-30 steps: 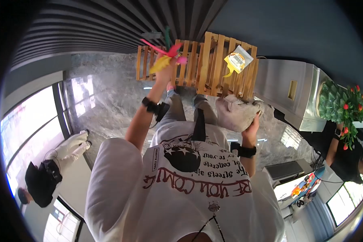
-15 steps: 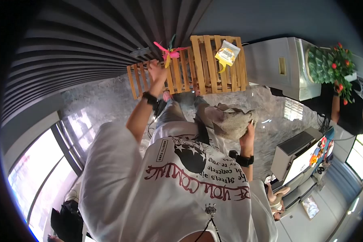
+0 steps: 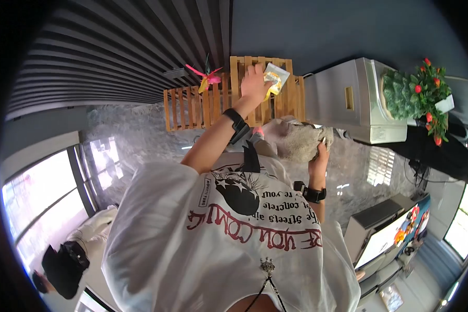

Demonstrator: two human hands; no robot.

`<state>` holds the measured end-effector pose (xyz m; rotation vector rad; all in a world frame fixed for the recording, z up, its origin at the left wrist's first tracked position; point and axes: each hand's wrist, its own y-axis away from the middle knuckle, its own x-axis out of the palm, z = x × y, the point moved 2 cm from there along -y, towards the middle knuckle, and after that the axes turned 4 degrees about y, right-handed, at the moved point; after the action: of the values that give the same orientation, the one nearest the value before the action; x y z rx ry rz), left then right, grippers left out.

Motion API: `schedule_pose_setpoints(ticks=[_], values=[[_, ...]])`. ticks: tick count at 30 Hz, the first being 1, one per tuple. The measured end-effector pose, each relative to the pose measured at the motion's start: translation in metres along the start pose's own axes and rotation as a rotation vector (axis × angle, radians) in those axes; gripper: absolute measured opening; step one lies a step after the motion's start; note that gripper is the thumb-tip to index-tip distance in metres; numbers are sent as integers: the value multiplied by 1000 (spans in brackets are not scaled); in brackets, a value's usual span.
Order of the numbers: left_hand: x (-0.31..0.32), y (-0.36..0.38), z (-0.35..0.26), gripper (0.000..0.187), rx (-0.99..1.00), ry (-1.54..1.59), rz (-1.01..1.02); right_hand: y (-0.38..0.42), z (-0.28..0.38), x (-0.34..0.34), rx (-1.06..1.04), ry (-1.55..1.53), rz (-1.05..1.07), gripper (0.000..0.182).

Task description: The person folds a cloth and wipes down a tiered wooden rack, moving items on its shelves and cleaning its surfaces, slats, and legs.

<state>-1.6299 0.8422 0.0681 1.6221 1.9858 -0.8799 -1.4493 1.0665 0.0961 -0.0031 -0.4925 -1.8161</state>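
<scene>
My left hand [image 3: 253,84] reaches over the upper tier of a slatted wooden rack [image 3: 237,67]. Its fingers are spread over the slats, and the thumb lies at the left edge of a silver and yellow packet [image 3: 277,78]. A pink artificial flower [image 3: 207,79] stands on the lower slats [image 3: 184,109], left of that hand. In my right hand [image 3: 320,156] is a bunched greyish cloth [image 3: 296,141], gripped at its right end and hanging in front of my legs.
Right of the rack stands a silver-grey cabinet [image 3: 343,99] bearing a green potted plant with red blooms [image 3: 426,99]. Dark ribbed wall panels [image 3: 114,67] rise behind the lower slats. A lit screen [image 3: 385,239] stands at lower right. A person in black [image 3: 65,265] is at lower left.
My left hand has moved right, from beside the pink flower to the packet on the upper tier. The right hand still holds the cloth. The person at lower left shows more fully.
</scene>
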Motion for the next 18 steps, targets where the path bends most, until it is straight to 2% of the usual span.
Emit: schedule_pose_setpoints(ticks=[2,3,4,6,7,8,10,11,15,17,18], values=[[14,-1,5,63,-151,27,226,-10,9,-6,-5,-9,27,49],[10,2,3,57,-91,5,118,-15,13,-9,-10,-20,30,48],[6,1,4,57,-106,-6,102,-21,16,-12,-13,-33,33,48],[-2,5,14,48,-250,174,406,-33,13,-19,38,-51,39,47],[-6,13,18,33,-190,187,346,-38,10,-22,79,-69,22,46],[-10,22,27,33,-211,174,334,-44,9,-24,97,-70,42,46],[-30,39,30,24,-233,445,223,-52,11,-23,134,-10,83,43],[-38,45,34,22,-346,288,332,-56,10,-24,174,-33,109,42],[-46,54,20,26,-363,250,300,-68,15,-6,184,-31,144,41],[-33,52,10,33,-382,-156,403,-69,12,3,198,-41,116,41],[-28,53,10,33,-384,-146,401,-68,11,6,196,-31,117,41]])
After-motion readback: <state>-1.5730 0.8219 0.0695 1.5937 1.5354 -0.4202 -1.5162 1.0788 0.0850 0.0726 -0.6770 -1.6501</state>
